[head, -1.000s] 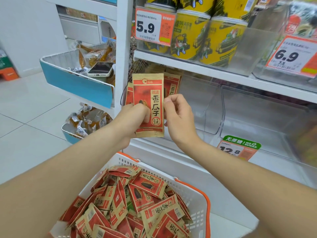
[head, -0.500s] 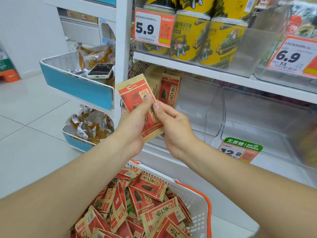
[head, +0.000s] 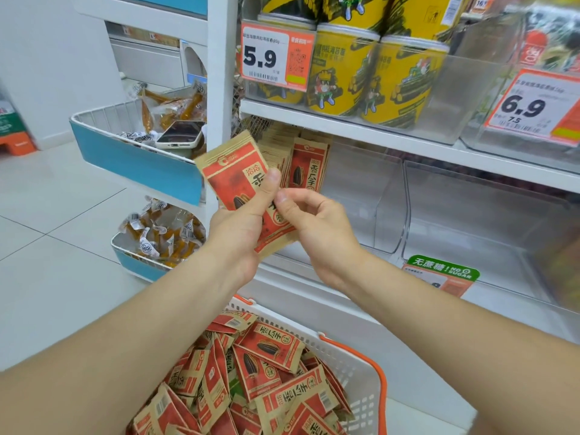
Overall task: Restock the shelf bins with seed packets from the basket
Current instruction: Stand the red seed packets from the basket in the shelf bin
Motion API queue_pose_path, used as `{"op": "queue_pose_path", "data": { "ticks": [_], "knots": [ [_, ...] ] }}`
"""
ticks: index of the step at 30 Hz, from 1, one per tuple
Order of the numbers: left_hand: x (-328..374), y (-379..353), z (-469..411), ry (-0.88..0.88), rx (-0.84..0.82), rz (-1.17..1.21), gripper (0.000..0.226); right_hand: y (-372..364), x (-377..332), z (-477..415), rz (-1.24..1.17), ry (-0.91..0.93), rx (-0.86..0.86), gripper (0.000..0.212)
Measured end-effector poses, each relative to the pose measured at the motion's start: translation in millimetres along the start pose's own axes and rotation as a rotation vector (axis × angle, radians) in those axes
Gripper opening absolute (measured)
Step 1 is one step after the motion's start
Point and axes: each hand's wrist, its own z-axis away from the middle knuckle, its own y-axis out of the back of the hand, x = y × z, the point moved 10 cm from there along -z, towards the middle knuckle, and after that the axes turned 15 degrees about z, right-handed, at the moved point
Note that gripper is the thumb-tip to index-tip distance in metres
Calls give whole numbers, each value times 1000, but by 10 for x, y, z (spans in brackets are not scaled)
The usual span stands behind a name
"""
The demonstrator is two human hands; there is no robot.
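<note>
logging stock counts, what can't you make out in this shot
Head view only:
- Count of held packets: left hand covers them.
- Green price tag: right forearm hides part of its price.
- Basket: bottom edge cuts it off.
- Far-right goods: blurred.

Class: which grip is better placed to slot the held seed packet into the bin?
Probably right: right grip sits at the seed packet's edge, nearest the bin; left grip holds it.

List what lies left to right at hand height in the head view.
Blue-fronted wire bin → held seed packet → stocked packets → right-hand clear bin.
</note>
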Motion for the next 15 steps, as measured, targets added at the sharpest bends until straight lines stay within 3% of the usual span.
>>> {"op": "queue_pose_path", "data": {
  "ticks": [2,4,7,10,12,15],
  "knots": [
    [113,-7,-35,-64,17,-104,43,99,-225,-32,286,180,46,24],
    [198,-31,-68,-116,17,-224,37,28,-345,-31,468,305,-32,35],
    [229,-128,-160,-130,-75,-354,44,48,-327,-64,469,347,-68,40],
    [283,-262,-233,-242,-192,-609,68,269,-503,-43,598,502,131,30],
    [389,-237,-324,-404,-134,-843,79,399,-586,-33,783,603,282,30],
    [436,-267,-321,-580,-107,-1233,49,586,-345,-266,902,462,363,30]
  ]
}}
